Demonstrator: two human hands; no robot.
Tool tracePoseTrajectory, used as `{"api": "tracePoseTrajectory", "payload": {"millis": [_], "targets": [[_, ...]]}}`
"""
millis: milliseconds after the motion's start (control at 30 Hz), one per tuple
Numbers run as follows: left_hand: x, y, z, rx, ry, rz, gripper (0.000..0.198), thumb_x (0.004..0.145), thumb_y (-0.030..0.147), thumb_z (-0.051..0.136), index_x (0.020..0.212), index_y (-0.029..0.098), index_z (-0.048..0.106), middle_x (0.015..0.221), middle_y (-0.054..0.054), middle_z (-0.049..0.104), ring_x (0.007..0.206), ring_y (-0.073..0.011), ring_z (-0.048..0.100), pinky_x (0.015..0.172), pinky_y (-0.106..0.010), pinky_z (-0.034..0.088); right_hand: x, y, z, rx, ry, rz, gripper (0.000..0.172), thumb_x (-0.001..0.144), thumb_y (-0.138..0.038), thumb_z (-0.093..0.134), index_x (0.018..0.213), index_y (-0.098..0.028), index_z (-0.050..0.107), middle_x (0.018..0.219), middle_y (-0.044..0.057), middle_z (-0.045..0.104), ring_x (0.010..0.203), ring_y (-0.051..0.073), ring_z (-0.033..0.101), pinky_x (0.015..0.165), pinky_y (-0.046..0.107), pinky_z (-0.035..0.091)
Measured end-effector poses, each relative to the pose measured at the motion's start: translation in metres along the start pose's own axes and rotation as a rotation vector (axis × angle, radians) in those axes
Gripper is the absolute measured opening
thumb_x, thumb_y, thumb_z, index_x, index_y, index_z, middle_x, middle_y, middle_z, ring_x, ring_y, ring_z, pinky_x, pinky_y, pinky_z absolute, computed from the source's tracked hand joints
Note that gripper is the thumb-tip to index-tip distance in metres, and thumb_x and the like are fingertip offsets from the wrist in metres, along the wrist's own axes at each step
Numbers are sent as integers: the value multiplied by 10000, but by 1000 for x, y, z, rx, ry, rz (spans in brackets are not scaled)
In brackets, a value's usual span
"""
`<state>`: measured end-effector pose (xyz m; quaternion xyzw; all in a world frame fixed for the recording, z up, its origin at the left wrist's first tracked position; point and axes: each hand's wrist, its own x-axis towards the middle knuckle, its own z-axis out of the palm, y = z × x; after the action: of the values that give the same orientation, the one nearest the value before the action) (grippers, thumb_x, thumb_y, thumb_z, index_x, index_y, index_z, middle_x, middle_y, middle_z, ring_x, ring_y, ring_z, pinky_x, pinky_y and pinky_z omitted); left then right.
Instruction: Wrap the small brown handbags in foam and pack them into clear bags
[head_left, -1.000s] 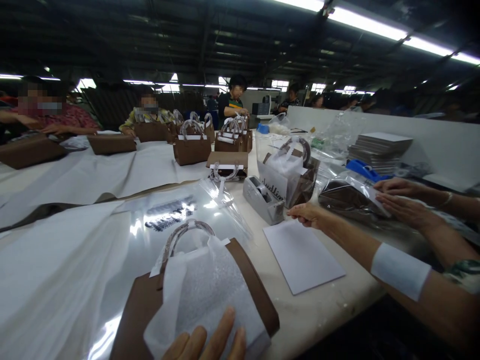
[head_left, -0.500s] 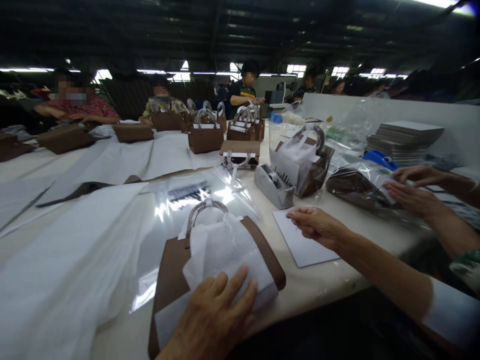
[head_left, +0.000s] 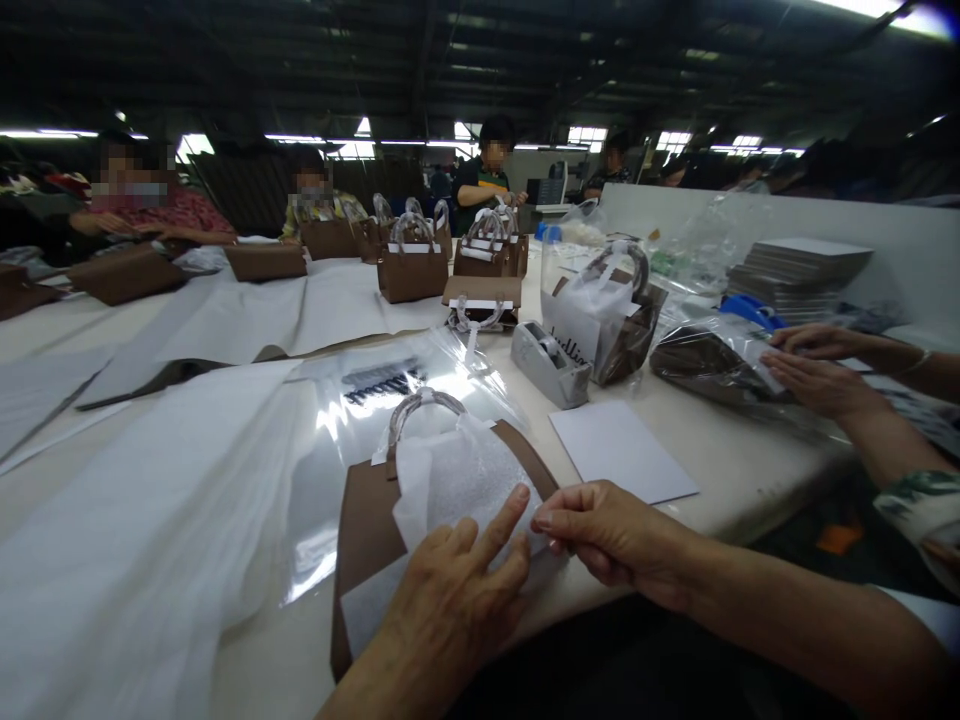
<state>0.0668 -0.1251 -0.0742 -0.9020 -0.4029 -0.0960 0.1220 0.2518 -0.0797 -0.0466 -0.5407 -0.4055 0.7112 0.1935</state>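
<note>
The fingers of your left hand (head_left: pixel 457 580) are spread apart and rest on the paper (head_left: pixel 465 475), which covers part of the bag (head_left: pixel 367 525). On your right hand (head_left: pixel 626 535), thumb and forefinger are together, close beside the left fingertips; whether they pinch something thin, I cannot tell. The bag lies before you on the table (head_left: pixel 716 435), partly over the clear plastic (head_left: pixel 319 475). To its right is the card (head_left: pixel 626 455), and behind this the dispenser (head_left: pixel 551 375). Farther right, a co-worker's hands (head_left: pixel 821 380) touch a wrapped bag (head_left: pixel 694 365).
</note>
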Motion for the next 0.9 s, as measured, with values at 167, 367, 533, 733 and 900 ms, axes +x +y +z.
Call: {"api": "tracePoseTrajectory", "payload": {"millis": [167, 367, 533, 733, 900], "targets": [[3, -3, -2, -74, -49, -14, 411, 676, 219, 575, 1082, 223, 510, 1427, -130, 261, 760, -188, 569, 593, -349, 503, -3, -7, 3, -16, -27, -36, 261, 666, -356, 660, 691, -133, 527, 530, -56, 514, 298, -13, 274, 319, 153, 103], [-1, -2, 2, -99, 22, -59, 454, 629, 195, 616, 1066, 232, 499, 1397, -231, 266, 745, -221, 592, 595, -366, 485, -2, -9, -1, 15, -143, -98, 296, 705, -409, 640, 802, -160, 512, 582, -67, 486, 324, -14, 269, 341, 164, 98], [-1, -1, 4, -119, 45, -84, 453, 641, 220, 615, 1078, 230, 496, 1419, -213, 227, 758, -215, 583, 601, -356, 476, 2, -11, 2, -15, -87, -46, 290, 693, -394, 647, 772, -153, 505, 583, -61, 501, 313, -15, 271, 330, 157, 102], [3, -4, 1, -169, -118, -40, 380, 743, 272, 534, 1120, 248, 491, 1429, -33, 290, 816, -194, 545, 651, -354, 486, -1, -7, 7, -107, 37, 35, 262, 697, -379, 623, 715, -140, 517, 544, -55, 502, 302, -9, 278, 306, 144, 139], [2, -7, -2, -244, -157, -20, 417, 795, 267, 482, 1207, 259, 417, 1395, 16, 355, 880, -197, 517, 710, -370, 485, -11, -6, 13, -108, 74, 87, 226, 710, -346, 600, 771, -144, 519, 567, -49, 525, 308, -9, 297, 297, 130, 169]]}}
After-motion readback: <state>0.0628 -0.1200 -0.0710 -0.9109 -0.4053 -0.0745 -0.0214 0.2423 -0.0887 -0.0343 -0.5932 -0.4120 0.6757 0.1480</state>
